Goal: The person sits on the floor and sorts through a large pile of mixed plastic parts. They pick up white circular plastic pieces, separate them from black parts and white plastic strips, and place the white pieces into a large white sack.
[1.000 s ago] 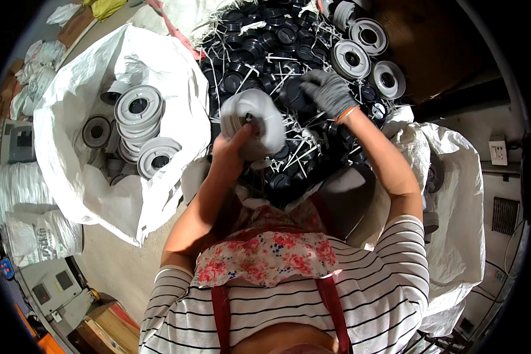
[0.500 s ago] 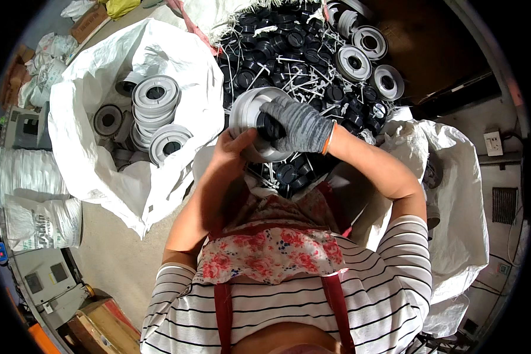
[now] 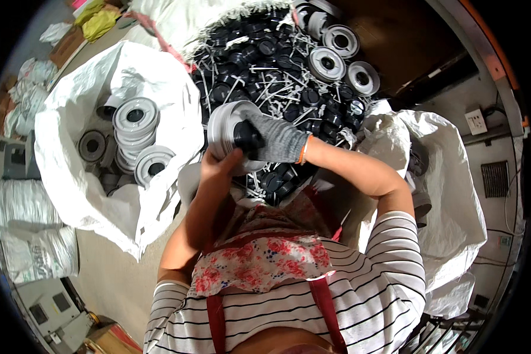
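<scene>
My bare left hand (image 3: 219, 167) grips the lower left rim of a round, stepped white plastic fitting (image 3: 221, 127), which is tilted. My right hand (image 3: 280, 140), in a grey knit glove with an orange cuff, is closed around a black round cap (image 3: 246, 135) at the fitting's middle. How far the cap sits into the fitting I cannot tell. Behind and below both hands spreads a heap of black caps (image 3: 268, 47) mixed with thin white plastic strips (image 3: 275, 85).
A white woven sack (image 3: 59, 171) at left holds several white fittings (image 3: 135, 116). More white fittings (image 3: 327, 64) lie beyond the heap at right. Another white sack (image 3: 454, 194) stands by my right arm. A wall socket (image 3: 475, 122) is at far right.
The view has shifted, so the surroundings sit differently in it. Both hands keep hold of the fitting and cap, which has turned so that its stepped side shows more.
</scene>
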The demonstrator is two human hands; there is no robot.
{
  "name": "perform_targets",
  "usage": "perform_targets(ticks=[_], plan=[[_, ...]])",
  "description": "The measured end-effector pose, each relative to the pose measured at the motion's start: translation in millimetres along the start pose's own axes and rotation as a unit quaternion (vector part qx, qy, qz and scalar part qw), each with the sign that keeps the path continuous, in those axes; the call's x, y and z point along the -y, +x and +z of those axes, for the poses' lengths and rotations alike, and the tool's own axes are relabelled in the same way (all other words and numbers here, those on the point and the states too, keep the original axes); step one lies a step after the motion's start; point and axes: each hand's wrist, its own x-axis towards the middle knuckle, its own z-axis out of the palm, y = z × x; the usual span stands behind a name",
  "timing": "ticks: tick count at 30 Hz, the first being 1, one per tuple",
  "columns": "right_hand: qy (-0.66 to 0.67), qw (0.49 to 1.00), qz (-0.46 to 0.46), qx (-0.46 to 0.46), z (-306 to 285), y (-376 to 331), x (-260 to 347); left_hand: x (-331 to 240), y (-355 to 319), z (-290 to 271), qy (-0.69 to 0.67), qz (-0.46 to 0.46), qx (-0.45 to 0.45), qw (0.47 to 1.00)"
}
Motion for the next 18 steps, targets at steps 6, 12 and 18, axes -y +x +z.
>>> perform_targets(ticks=[6,12,18], plan=[[0.781,0.522,0.328,0.102,3,15,9,-13,-6,-6,0.365,0.211,0.018,0.907],[0.014,0.957,0.258,-0.132,-87,26,-108,-116,40,-44,0.465,0.367,-0.380,0.710],[-0.182,0.835,0.475,-0.211,-190,27,-257,-74,77,-13,0.412,0.414,-0.181,0.792]])
